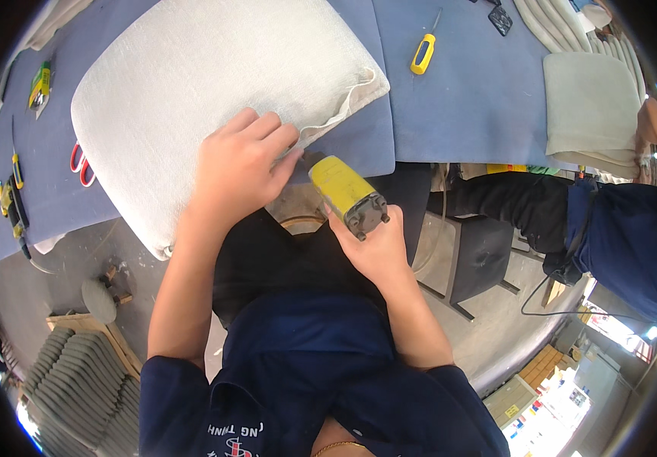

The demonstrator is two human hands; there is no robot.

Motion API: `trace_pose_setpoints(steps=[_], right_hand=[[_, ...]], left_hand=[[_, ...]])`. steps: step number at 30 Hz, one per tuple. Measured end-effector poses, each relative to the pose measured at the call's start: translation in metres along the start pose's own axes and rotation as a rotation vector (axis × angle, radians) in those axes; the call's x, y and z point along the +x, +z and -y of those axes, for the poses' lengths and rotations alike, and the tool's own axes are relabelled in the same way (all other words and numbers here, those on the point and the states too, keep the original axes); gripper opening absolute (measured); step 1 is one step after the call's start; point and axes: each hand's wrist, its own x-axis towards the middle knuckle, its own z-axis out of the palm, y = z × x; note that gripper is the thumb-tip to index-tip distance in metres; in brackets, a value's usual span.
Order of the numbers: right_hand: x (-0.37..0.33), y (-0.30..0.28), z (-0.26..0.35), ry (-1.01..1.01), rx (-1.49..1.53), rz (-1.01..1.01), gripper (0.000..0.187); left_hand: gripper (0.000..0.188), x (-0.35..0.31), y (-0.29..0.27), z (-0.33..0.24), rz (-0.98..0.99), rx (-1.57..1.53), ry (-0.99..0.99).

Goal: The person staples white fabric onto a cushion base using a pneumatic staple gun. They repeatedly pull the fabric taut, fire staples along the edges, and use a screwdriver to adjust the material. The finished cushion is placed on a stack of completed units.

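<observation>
Pale cushion (199, 68) sits on the tabletop (473, 114), one corner poking past the near edge. Looks light and squishy, probably stiffer underneath, so I'd grab the rim. Left hand (241, 164) pinches its near edge; right hand (380, 247) is wrapped round a yellow tool (341, 185), likely hefty. Tabletop's blue-grey, kinda cloth-like; grey pads (77, 388) are stacked beyond its near edge, leftward.

Upholstery workshop. Evidence: one worktop (465, 107), blue-grey covering, bearing a pale fabric-covered cushion (183, 72), yellow-handled screwdriver (423, 55) and red-handled scissors (85, 175); one yellow handheld tool (341, 185) at the cushion's edge; grey pads (77, 388), stacked in quantity, lower left; one co-worker (618, 225), right.
</observation>
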Motion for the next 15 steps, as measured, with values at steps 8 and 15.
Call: trace_pose_setpoints(steps=[8,15], right_hand=[[0.005,0.010,-0.005,-0.056,-0.055,0.026,0.038],[0.007,0.016,-0.002,-0.038,-0.001,0.011,0.035]], left_hand=[[0.011,-0.008,0.014,0.007,-0.079,-0.069,-0.076],[0.013,-0.010,0.018,0.006,-0.089,-0.073,-0.088]])
